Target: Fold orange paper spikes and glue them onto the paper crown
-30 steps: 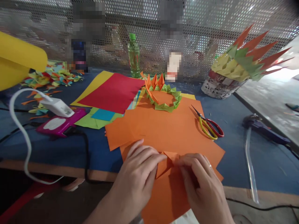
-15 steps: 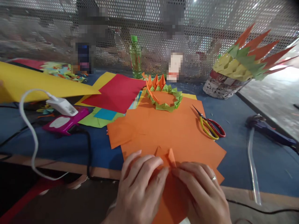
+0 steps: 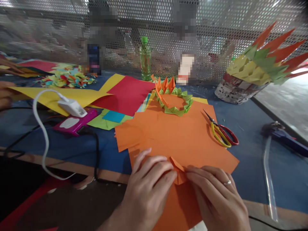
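Between my hands is a small folded piece of orange paper [image 3: 179,170], with one narrow flap slanting up. My left hand [image 3: 149,186] pinches its left side between thumb and fingers. On its right side, my right hand [image 3: 214,189], with a ring on one finger, is closed on the same piece. Beneath lie large orange paper sheets [image 3: 183,134]. A ring of folded green paper pieces [image 3: 176,110] with several orange points [image 3: 165,85] sits on the far part of the sheets. To the right rest scissors [image 3: 222,133] with one yellow and one red handle.
A magenta power strip [image 3: 72,123] with a white charger [image 3: 72,106] and cables lies left. Behind are red paper [image 3: 130,96], a green bottle [image 3: 145,59] and paper scraps [image 3: 69,77]. A glue gun [image 3: 286,136] and paper-pointed basket [image 3: 235,86] are right. Another person's hand [image 3: 6,94] holds yellow paper [image 3: 55,96].
The folded orange piece has turned, its upright flap now leaning left. The other person's yellow sheet has dropped lower at the left. The view has shifted slightly left.
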Demonstrator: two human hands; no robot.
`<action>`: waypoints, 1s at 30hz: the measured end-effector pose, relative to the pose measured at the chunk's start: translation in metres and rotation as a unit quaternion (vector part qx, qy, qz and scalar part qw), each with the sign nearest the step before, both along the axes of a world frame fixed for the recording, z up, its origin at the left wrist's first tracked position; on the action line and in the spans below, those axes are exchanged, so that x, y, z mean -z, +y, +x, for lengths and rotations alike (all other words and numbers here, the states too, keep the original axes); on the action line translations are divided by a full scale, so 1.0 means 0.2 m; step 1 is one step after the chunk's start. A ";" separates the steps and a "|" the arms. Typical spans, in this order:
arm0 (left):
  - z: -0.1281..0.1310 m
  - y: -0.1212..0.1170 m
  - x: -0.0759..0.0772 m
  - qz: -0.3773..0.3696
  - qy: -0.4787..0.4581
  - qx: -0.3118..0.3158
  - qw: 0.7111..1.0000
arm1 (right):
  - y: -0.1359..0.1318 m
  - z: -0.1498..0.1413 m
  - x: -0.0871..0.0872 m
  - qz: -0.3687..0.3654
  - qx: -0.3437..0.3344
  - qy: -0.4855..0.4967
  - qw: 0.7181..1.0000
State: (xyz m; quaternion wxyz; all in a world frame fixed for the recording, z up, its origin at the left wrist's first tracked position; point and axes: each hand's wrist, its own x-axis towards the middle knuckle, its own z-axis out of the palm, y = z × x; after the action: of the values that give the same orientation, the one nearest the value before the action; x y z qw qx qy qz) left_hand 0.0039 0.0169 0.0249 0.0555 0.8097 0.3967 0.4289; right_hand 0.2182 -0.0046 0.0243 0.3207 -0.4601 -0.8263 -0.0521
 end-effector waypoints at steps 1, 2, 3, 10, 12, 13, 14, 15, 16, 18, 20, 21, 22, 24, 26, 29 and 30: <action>0.00 0.00 0.00 -0.001 0.004 0.005 1.000 | 0.00 0.00 0.00 -0.002 0.000 0.000 1.000; 0.00 -0.01 0.00 -0.004 0.008 0.011 1.000 | 0.01 0.00 -0.01 -0.005 0.001 0.001 1.000; 0.00 -0.01 0.01 -0.007 0.010 0.015 1.000 | 0.01 -0.01 -0.01 -0.006 0.005 0.004 1.000; -0.01 -0.01 -0.02 -0.022 0.021 0.023 0.999 | 0.03 -0.02 -0.02 -0.003 -0.009 0.003 1.000; -0.01 -0.01 -0.03 -0.017 0.016 0.021 1.000 | 0.02 -0.02 -0.01 -0.011 -0.002 0.015 1.000; -0.01 -0.01 -0.03 -0.015 0.011 0.019 1.000 | 0.02 -0.02 0.00 -0.013 0.000 0.019 1.000; -0.01 -0.01 -0.03 -0.016 0.009 0.016 1.000 | 0.02 -0.01 0.01 -0.015 -0.002 0.018 1.000; -0.01 -0.01 -0.03 -0.018 0.005 0.013 1.000 | 0.02 -0.01 0.01 -0.014 -0.007 0.016 1.000; -0.01 -0.02 -0.03 -0.022 0.002 0.009 1.000 | 0.02 -0.01 0.02 -0.013 -0.011 0.015 1.000; 0.00 -0.02 -0.02 -0.032 -0.002 0.004 0.999 | 0.02 0.00 0.03 -0.014 -0.013 0.020 1.000; 0.00 -0.02 -0.03 -0.040 -0.001 0.006 0.999 | 0.02 0.00 0.04 -0.013 -0.010 0.028 0.999; 0.00 -0.02 -0.03 -0.040 0.002 0.009 0.999 | 0.02 0.00 0.04 -0.012 -0.009 0.032 0.999; 0.00 -0.01 -0.03 -0.038 0.005 0.013 0.999 | 0.02 0.00 0.04 -0.013 -0.008 0.033 0.999; 0.00 -0.01 -0.03 -0.028 0.010 0.021 0.999 | 0.02 0.00 0.04 -0.017 -0.007 0.037 0.999; -0.01 -0.01 -0.02 -0.025 0.014 0.028 0.999 | 0.02 -0.01 0.04 -0.025 -0.005 0.042 0.999; -0.02 -0.02 0.01 -0.024 -0.008 0.027 0.999 | 0.01 -0.02 0.02 -0.037 -0.007 0.050 0.998; -0.02 -0.02 0.02 -0.023 -0.020 0.024 0.999 | 0.01 -0.02 0.02 -0.041 -0.010 0.053 0.998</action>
State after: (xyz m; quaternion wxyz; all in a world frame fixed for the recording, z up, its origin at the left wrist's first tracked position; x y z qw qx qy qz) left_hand -0.0002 0.0134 0.0203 0.0924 0.8085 0.3858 0.4347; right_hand 0.2136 -0.0035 0.0206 0.3458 -0.4663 -0.8142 0.0093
